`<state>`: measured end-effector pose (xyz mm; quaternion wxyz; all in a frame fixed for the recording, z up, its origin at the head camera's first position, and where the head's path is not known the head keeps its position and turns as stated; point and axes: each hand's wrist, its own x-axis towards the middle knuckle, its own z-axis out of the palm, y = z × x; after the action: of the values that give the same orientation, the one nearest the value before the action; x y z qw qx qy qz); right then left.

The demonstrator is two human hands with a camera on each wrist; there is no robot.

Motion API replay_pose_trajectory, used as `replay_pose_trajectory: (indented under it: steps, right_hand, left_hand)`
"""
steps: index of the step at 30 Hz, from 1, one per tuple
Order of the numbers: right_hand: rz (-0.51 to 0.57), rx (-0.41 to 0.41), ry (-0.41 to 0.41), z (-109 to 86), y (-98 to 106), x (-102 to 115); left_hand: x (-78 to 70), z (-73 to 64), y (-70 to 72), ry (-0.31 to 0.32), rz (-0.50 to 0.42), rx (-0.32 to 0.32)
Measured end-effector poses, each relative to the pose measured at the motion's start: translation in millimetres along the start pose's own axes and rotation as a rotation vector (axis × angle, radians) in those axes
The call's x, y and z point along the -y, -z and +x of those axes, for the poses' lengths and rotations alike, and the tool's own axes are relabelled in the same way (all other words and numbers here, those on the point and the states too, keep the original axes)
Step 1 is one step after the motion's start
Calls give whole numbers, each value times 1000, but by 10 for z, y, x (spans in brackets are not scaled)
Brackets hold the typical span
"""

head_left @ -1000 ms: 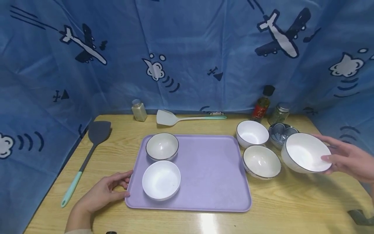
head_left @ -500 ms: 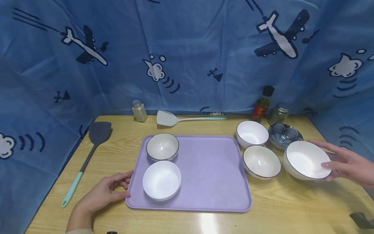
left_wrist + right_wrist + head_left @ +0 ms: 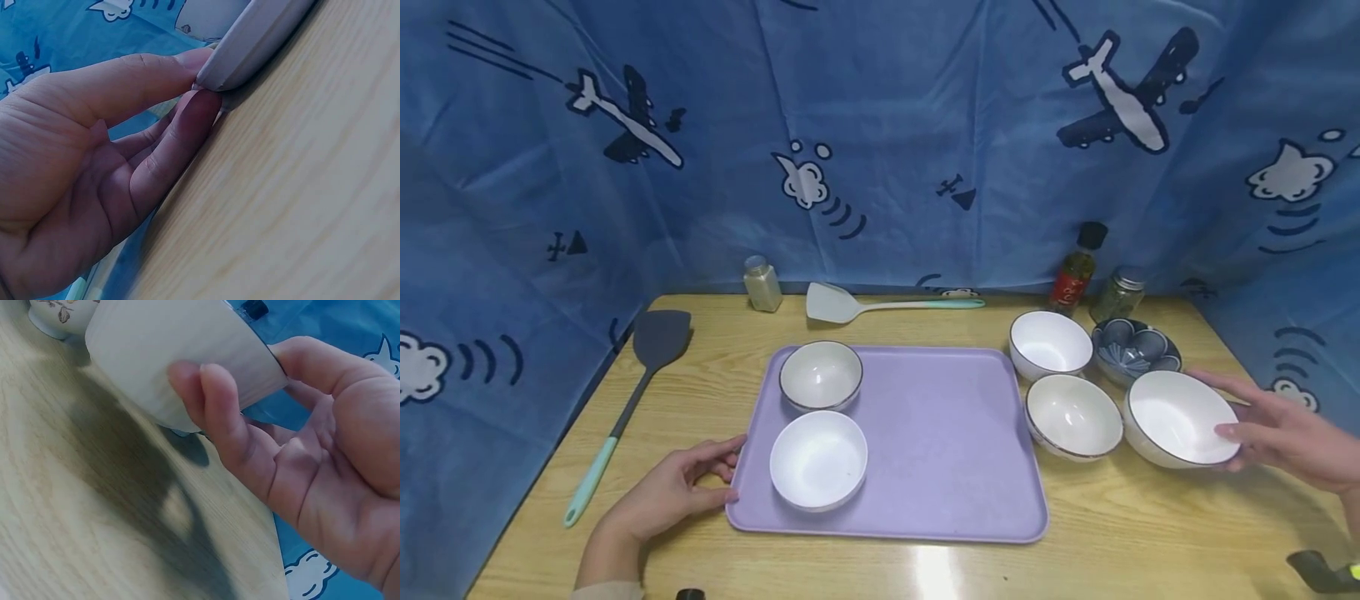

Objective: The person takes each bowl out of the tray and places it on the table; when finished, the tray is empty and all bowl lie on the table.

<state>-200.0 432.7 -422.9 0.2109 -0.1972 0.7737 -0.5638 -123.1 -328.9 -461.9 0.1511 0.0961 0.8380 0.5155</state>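
My left hand [image 3: 673, 492] pinches the left edge of a purple tray [image 3: 940, 442]; the left wrist view puts the thumb over the rim [image 3: 250, 50] and a finger beneath. On the tray's left part stand a dark-rimmed bowl [image 3: 820, 377] and, nearer me, a plain white bowl [image 3: 818, 460]. At the right, my right hand [image 3: 1285, 429] grips a white dark-rimmed bowl [image 3: 1180, 417], thumb inside and fingers round the outside. This bowl tilts slightly, close over the table with its shadow below in the right wrist view. Beside it sits a cream bowl [image 3: 1073, 415].
Behind are another white bowl [image 3: 1050, 343] and a dark blue patterned bowl [image 3: 1135, 350]. A sauce bottle [image 3: 1072, 279], a lidded jar [image 3: 1117, 293], a pale spatula [image 3: 835, 305] and a small shaker [image 3: 763, 286] line the back. A dark spatula [image 3: 655, 342] lies left.
My right hand has lowered the white bowl toward the table, beside the cream bowl, uncovering more of the patterned bowl. My left hand keeps hold of the tray's edge.
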Motion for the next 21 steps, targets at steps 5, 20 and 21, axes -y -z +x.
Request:
replay_pose_trajectory:
  steps: [5, 20, 21]
  right_hand:
    - [-15, -26, -33, -2, -23, -20]
    - [77, 63, -20, 16, -7, -88]
    - [85, 69, -26, 17, 0, -90]
  left_hand:
    - [7, 1, -3, -4, -4, 1]
    - [-6, 2, 4, -1, -16, 6]
    - [-6, 1, 3, -3, -15, 6]
